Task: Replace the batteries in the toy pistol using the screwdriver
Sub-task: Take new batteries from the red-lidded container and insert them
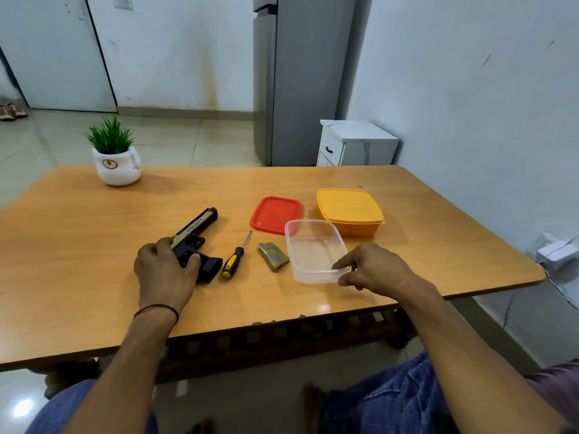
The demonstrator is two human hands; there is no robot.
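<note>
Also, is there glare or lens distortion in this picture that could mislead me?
Head view: glare on the table near its front edge, more on the floor; head view: the wide lens bows the table edges and tilts the refrigerator; head view: shadows are soft, the screwdriver reads clearly.

No legible text; only unreadable print on the toy pistol point(195, 236)

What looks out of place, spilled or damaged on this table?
Nothing is spilled or broken. A small olive-gold panel lies loose between the screwdriver and the clear container, apparently off the toy pistol. The red lid lies beside the open container.
</note>
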